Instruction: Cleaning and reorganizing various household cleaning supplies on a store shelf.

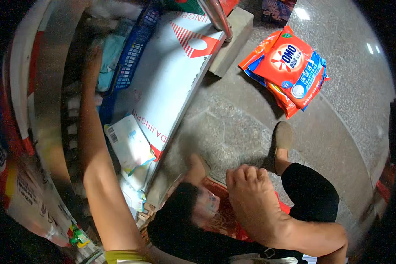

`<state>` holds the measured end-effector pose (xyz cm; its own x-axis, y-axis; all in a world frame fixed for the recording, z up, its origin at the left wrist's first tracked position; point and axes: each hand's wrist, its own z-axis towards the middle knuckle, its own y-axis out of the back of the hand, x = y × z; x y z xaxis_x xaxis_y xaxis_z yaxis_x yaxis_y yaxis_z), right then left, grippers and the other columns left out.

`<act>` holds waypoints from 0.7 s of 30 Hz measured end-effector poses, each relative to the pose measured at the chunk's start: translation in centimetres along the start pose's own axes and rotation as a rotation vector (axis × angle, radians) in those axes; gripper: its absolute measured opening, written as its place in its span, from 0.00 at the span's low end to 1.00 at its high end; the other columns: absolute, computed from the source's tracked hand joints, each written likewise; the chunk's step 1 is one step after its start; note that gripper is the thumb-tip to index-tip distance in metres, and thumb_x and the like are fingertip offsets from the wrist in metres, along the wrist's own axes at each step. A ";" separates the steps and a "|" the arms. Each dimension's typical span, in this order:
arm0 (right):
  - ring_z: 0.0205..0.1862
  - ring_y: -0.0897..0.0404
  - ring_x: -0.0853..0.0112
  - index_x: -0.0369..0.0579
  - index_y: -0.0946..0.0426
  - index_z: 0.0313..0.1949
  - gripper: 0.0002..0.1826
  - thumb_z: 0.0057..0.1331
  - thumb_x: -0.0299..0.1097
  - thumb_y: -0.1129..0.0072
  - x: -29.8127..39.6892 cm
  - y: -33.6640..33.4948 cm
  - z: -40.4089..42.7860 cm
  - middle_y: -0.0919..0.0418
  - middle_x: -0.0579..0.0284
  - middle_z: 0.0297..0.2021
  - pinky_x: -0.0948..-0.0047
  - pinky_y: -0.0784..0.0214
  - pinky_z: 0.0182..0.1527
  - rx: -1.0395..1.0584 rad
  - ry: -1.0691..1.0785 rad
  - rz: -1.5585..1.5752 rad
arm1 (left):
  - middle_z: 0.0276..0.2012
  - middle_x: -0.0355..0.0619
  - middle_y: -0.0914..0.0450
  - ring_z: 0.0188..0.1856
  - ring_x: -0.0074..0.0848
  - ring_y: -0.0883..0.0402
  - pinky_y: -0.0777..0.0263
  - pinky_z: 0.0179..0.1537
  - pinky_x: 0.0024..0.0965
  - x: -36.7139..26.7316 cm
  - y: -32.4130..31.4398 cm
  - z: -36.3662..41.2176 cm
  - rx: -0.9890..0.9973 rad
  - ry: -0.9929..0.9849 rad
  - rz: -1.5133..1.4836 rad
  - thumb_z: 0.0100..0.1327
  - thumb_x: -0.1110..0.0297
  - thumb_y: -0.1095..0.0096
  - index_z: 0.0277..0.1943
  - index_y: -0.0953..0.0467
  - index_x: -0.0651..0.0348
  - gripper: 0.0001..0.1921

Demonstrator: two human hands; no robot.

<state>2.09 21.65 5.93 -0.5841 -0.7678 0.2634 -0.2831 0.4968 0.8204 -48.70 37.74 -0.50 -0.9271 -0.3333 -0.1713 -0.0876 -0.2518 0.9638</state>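
My left arm reaches up the left side into a dark shelf space. My left hand (95,61) is dim and blurred beside a pale teal packet (110,61), and its fingers cannot be made out clearly. Right of that packet stands a blue plastic basket (135,49). Over my lap, my right hand (252,191) has its fingers curled, knuckles up. Whether it holds anything is hidden. Below and behind it shows red packaging (217,211), partly covered by my hand and legs.
A white printed board (165,72) runs beside the basket, with white soft packs (130,142) at its near end. Red OMO detergent bags (288,69) lie stacked on the stone floor (234,132). A metal post (216,16) stands by a concrete block (234,43).
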 end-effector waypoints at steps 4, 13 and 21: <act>0.37 0.31 0.68 0.42 0.32 0.39 0.13 0.55 0.33 0.53 -0.1 -0.1 0.1 0.30 0.56 0.34 0.71 0.40 0.39 -0.045 0.015 -0.030 | 0.64 0.58 0.45 0.65 0.44 0.45 0.53 0.64 0.39 -1.4 -1.5 -2.7 0.119 0.119 -0.143 0.65 0.43 0.64 0.65 0.46 0.60 0.33; 0.38 0.30 0.67 0.42 0.32 0.40 0.14 0.53 0.33 0.52 0.7 0.0 0.2 0.30 0.56 0.32 0.70 0.40 0.40 -0.060 0.057 0.088 | 0.64 0.62 0.48 0.66 0.47 0.49 0.54 0.64 0.41 3.7 1.1 1.1 0.200 0.073 0.068 0.65 0.42 0.63 0.66 0.49 0.60 0.35; 0.42 0.27 0.66 0.41 0.30 0.40 0.13 0.55 0.31 0.51 1.5 -1.4 1.6 0.26 0.54 0.37 0.70 0.37 0.42 0.026 0.052 0.044 | 0.61 0.52 0.37 0.61 0.42 0.37 0.43 0.58 0.37 -10.0 7.5 -14.6 0.294 0.553 -0.306 0.61 0.35 0.64 0.65 0.44 0.58 0.39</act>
<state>0.38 20.43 4.36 -0.5566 -0.7644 0.3253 -0.2784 0.5405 0.7939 -34.77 25.97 5.44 -0.5302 -0.7198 -0.4480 -0.4829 -0.1780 0.8574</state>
